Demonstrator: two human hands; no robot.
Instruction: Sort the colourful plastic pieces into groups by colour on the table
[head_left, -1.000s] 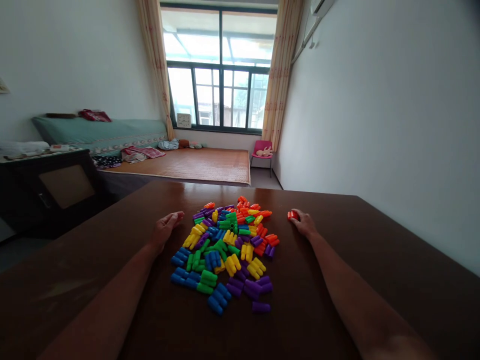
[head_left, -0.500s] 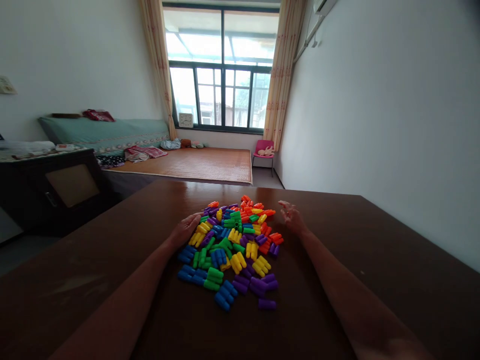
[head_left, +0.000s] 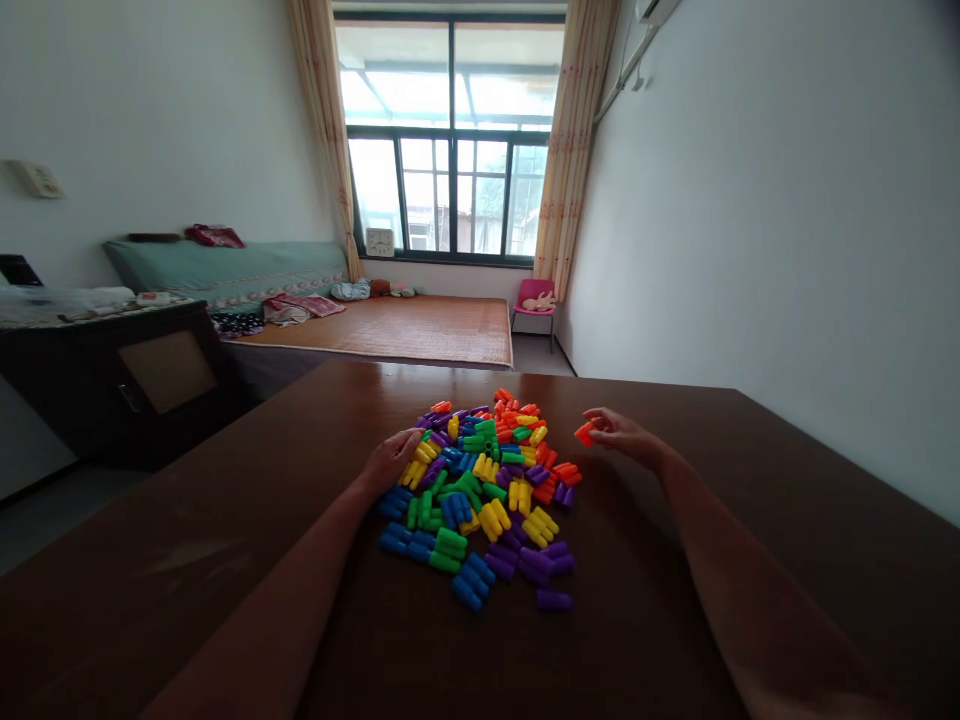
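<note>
A heap of plastic bullet-shaped building blocks in orange, yellow, green, blue and purple lies on the brown table (head_left: 247, 480). To the right of the heap, my right hand (head_left: 619, 432) pinches an orange block (head_left: 584, 433) between thumb and fingers, apart from the rest. My left hand (head_left: 391, 458) rests at the heap's left edge, fingers stretched out beside the yellow blocks (head_left: 421, 465); it holds nothing I can see. Nearest to me lie blue blocks (head_left: 473, 581) and a lone purple block (head_left: 553, 600). Orange blocks (head_left: 514, 405) sit mostly at the far and right side.
Beyond the table stands a bed (head_left: 420, 325) with a woven mat, and a pink chair (head_left: 534, 295) carrying a soft toy. A dark cabinet (head_left: 169, 372) is at the left. White wall (head_left: 787, 230) runs along the right, with a window (head_left: 450, 150) at the back.
My right hand has moved right, away from the heap, and now has an orange block in its fingers. My left hand stays at the heap's left edge. The view has shifted slightly.
</note>
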